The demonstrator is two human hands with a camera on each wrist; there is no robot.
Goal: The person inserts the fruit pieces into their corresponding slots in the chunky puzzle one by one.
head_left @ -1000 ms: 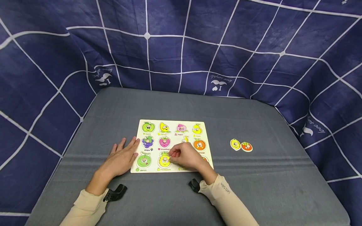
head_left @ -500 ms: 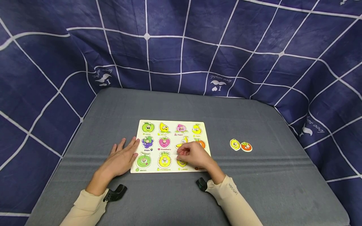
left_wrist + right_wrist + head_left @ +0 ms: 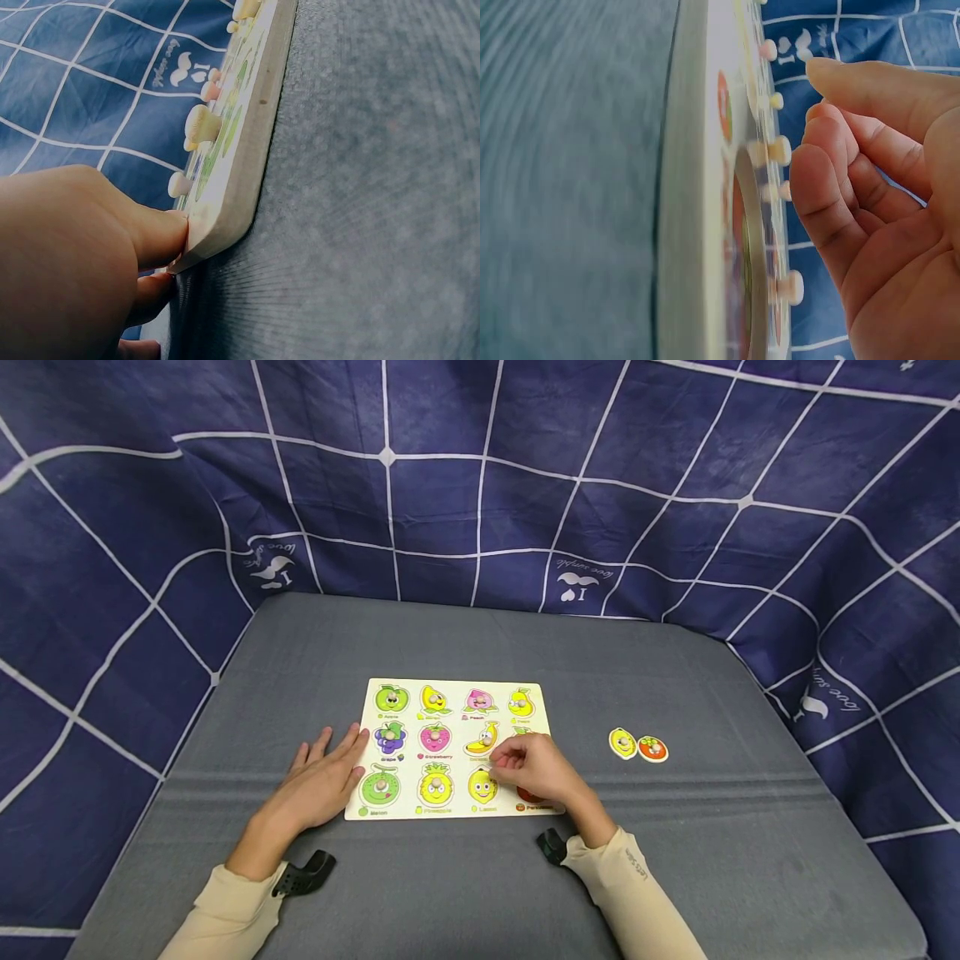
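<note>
A pale wooden knobbed fruit puzzle board [image 3: 409, 789] lies on the grey table. My left hand [image 3: 318, 785] rests flat at the board's left side, fingers spread; in the left wrist view its thumb [image 3: 161, 236] touches the board's corner. My right hand [image 3: 536, 768] hovers over the right part of the board, fingers loosely bent and holding nothing. It overlaps the orange and persimmon places in the head view. The lemon place [image 3: 482, 786] shows its printed picture without a knob. Beyond the board lie a lemon piece [image 3: 622, 743] and a red-orange persimmon piece [image 3: 653, 749].
Knobbed pieces such as the melon [image 3: 380, 786], pineapple [image 3: 436, 785] and banana [image 3: 482, 739] sit in the board. A dark blue curtain [image 3: 480, 502] with white lines stands behind and beside the grey table [image 3: 420, 893].
My right hand has moved right across the board, from beside the pineapple to over the persimmon area, uncovering the banana and the lemon place. The left hand has stayed put.
</note>
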